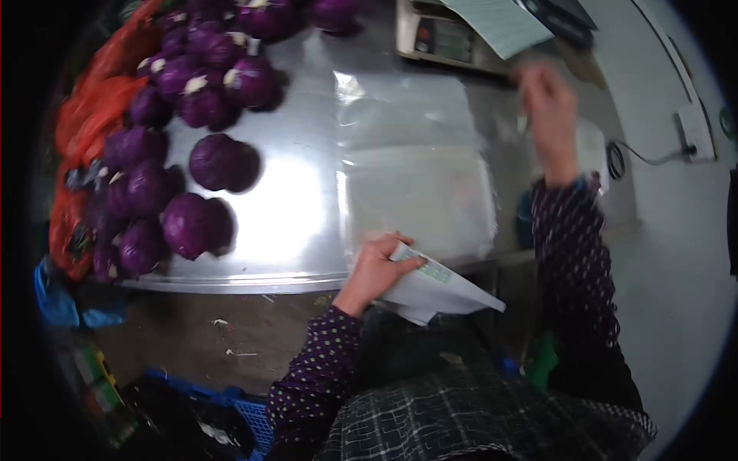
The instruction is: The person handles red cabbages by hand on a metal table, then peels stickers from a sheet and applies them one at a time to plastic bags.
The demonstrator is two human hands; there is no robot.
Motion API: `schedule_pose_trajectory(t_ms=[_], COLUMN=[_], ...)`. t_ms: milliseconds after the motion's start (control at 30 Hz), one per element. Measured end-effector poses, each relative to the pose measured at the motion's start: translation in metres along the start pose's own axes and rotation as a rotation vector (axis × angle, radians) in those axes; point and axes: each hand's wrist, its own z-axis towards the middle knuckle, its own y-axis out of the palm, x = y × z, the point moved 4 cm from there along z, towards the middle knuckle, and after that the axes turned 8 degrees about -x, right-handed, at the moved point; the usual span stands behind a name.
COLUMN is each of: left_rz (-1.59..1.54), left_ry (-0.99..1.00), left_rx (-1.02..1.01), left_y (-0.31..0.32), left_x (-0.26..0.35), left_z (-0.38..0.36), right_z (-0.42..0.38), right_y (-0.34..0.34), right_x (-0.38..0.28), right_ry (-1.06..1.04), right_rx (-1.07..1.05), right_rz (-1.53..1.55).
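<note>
My left hand point(377, 269) is closed on a white sheet with green print point(434, 269), its thumb lying on top. The sheet is bent and hangs over the front edge of the metal table. Just beyond this hand, clear plastic bags point(415, 200) lie flat on the tabletop. My right hand point(550, 107) is raised at the right, near the front of a scale point(450, 38). Motion smears its fingers, and a small pale thing shows beside them, too blurred to name.
Several purple cabbages point(219, 161) sit on the left of the metal table point(288, 280), beside red mesh bags point(92, 107). Papers point(500, 27) lie over the scale. A cable point(653, 160) runs to the right wall. Below stands a blue crate point(254, 419).
</note>
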Motion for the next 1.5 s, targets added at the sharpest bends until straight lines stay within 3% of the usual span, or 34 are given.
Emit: schedule_pose_trajectory(t_ms=[100,167,200,267,300,367,400,467,500,567,600,667,733,767,833,900,933,1000,1067,1167,1233,1333,1467,1500], left_rz=[0.027,-0.034,-0.04,-0.015,0.0,0.042,0.049,-0.042,-0.042,-0.136,-0.14,0.068,0.049,0.07,0.084,0.082,0.065,0.062,0.043,0.018,0.025,0.024,-0.035,-0.041], left_ry=[-0.018,-0.079,-0.077,-0.068,-0.075,-0.076,-0.077,-0.061,-0.066,-0.336,-0.341,0.027,0.05,0.066,0.093,0.024,0.024,-0.068,-0.068,-0.083,-0.082,-0.03,-0.014,-0.038], left_rx=[-0.008,0.015,0.029,0.014,0.025,0.014,0.008,0.016,0.044,-0.034,-0.009,-0.18,-0.202,-0.117,-0.036,0.007,-0.038,-0.024,-0.03,-0.002,0.014,0.013,0.045,-0.086], left_y=[-0.003,-0.002,-0.001,-0.002,-0.005,-0.005,-0.004,-0.004,-0.008,-0.009,-0.006,0.01,0.012,0.007,0.004,0.002,0.007,0.001,0.003,0.001,-0.003,0.003,-0.012,-0.009], left_x=[0.005,0.001,-0.001,-0.003,-0.001,0.004,0.003,0.0,0.007,0.016,0.017,0.035,0.032,0.024,0.013,0.0,0.002,0.011,0.007,0.005,0.007,0.004,0.018,0.036], left_z=[0.008,0.004,0.005,0.005,0.006,0.005,0.004,0.005,0.003,-0.002,-0.004,-0.007,0.0,0.006,0.014,0.012,0.011,0.012,0.014,0.013,0.014,0.012,0.006,0.001], right_z=[-0.006,-0.042,-0.054,-0.059,-0.053,-0.053,-0.06,-0.082,-0.097,-0.1,-0.098,-0.095,-0.089,-0.083,-0.055,0.02,0.014,0.018,-0.033,-0.053,-0.05,-0.063,-0.09,-0.085], right_y=[0.006,0.049,0.057,0.068,0.063,0.041,0.041,0.057,0.074,0.08,0.078,0.078,0.075,0.07,0.052,-0.018,-0.026,-0.014,0.037,0.065,0.045,0.031,0.085,0.081], right_x=[-0.01,0.029,0.051,0.074,0.075,0.071,0.064,0.043,0.033,0.043,0.048,0.047,0.045,0.044,0.041,-0.01,-0.013,-0.021,0.023,0.074,0.062,0.044,0.033,0.043], right_ry=[0.349,0.509,0.501,0.26,0.252,0.145,0.149,0.052,0.05,0.079,0.126,0.045,0.152,0.147,0.101,0.024,0.058,0.112,0.496,0.336,-0.051,-0.117,-0.361,-0.281], right_rx=[-0.144,-0.373,-0.386,-0.234,-0.236,-0.223,-0.216,-0.417,-0.49,-0.501,-0.497,-0.455,-0.555,-0.549,-0.452,0.096,0.115,0.03,-0.352,-0.273,-0.159,-0.24,-0.443,-0.462], right_rz=[0.161,-0.07,-0.074,-0.322,-0.303,-0.646,-0.641,-0.722,-0.642,-0.537,-0.456,-0.379,-0.339,-0.34,-0.482,-0.235,-0.263,0.224,0.188,0.04,-0.499,-0.676,-0.6,-0.567])
